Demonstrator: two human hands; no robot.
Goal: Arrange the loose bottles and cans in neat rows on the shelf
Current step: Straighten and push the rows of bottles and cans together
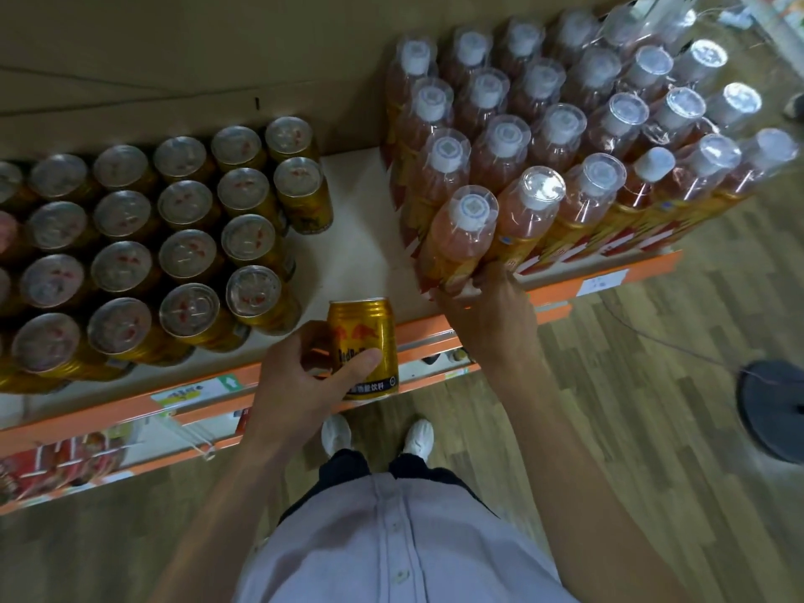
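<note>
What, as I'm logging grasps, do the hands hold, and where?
Left hand grips the gold can round its side. Right hand rests on the front bottle's base; grip unclear.

A single head-worn camera looks steeply down, close above the shelf (356,237) and floor (652,385).

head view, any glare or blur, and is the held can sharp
Head view: light glares off the bottle caps and can tops; the far-left cans are soft; the wide lens bows the shelf edge; the gold can in the left hand is sharp, its label partly covered by that hand.
</note>
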